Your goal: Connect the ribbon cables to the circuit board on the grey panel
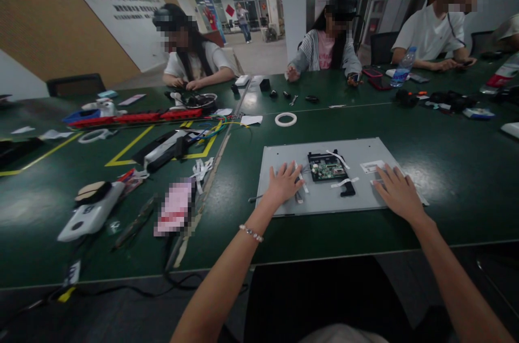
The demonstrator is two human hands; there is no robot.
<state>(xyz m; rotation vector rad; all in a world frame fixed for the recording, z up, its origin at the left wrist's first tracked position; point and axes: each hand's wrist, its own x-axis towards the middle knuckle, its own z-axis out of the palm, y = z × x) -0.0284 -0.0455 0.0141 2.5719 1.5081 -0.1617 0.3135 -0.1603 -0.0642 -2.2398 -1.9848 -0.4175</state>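
Note:
A flat grey panel (324,202) lies on the green table in front of me. Fixed near its middle is a green circuit board (327,168) in a black frame, with strips of white tape around it. My left hand (285,183) rests flat on the panel's left part, fingers spread, over some tape strips. On the right part, my right hand (397,191) lies with fingers apart, beside a white label (371,166) that its fingertips partly reach. Neither hand grips anything. A short dark cable end (255,199) sticks out at the panel's left edge.
Beyond the panel lies a roll of white tape (286,119). To the left are a pink pixelated item (175,208), a white device (91,213) and a black pouch (162,151). Several people sit across the table (227,213); a water bottle (403,67) stands at the back right.

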